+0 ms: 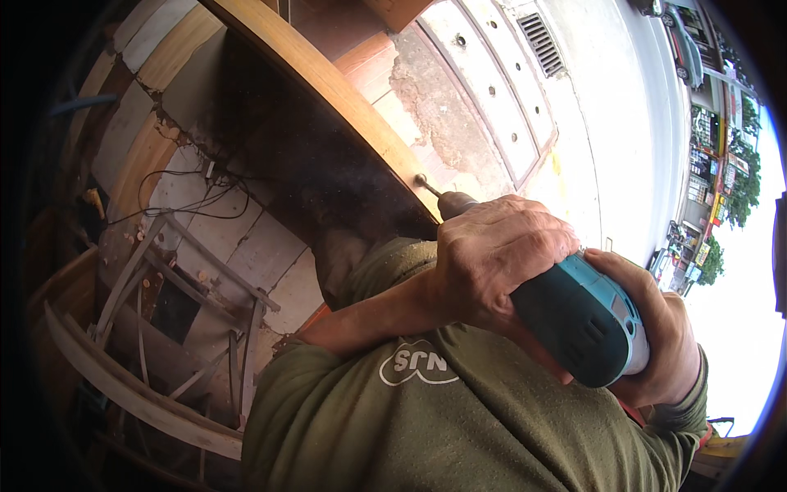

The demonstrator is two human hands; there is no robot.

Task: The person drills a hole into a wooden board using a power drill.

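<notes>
A teal power drill (572, 326) lies across the front of my body, its nose pointing away and to the left. My left hand (498, 252) is wrapped around its front part, near the chuck. At the rear and side of the housing, my right hand (661, 326) grips it; the handle itself is hidden. From the chuck runs a thin shank with a small round bit head (420, 179). That head meets the pale edge of a long wooden board (344, 101); whether it has sunk in is unclear. The board slants from upper left toward my waist.
Left of me stands a slatted frame with a curved wooden rail (141, 400). Thin black cables (215, 200) lie tangled on the tiled floor (270, 252). Beyond the board are broken paving, a slab with several holes (492, 91), a drain grate (541, 44) and a street with cars (682, 46).
</notes>
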